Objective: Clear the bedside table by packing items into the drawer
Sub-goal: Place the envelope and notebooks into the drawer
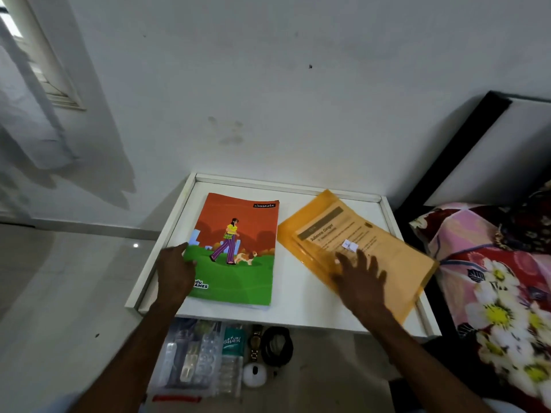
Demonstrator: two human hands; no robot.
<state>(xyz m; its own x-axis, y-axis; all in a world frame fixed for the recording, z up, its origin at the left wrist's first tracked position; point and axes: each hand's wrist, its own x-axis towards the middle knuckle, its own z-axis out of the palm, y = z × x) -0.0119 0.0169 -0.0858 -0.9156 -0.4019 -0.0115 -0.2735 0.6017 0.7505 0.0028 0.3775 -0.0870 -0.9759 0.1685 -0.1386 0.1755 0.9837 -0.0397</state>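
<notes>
Mid-clearing step: left hand (174, 274) clamped on left edge of notebook (235, 251), right hand (359, 277) spread flat on yellow folder (354, 248), both still on desk (298, 299); next, probably lift and lower into open drawer (322, 374) beneath.

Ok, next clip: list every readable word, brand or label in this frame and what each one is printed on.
"classmate": top right corner of the notebook cover.
"du ...AMES": notebook's lower left, partly hidden by the left hand.
"Julienne Ginger": heading on the sheet inside the orange folder; the lines below it are too blurred to read.
"nature": green tube in the open drawer.
Small white tag on the folder: unreadable.
</notes>
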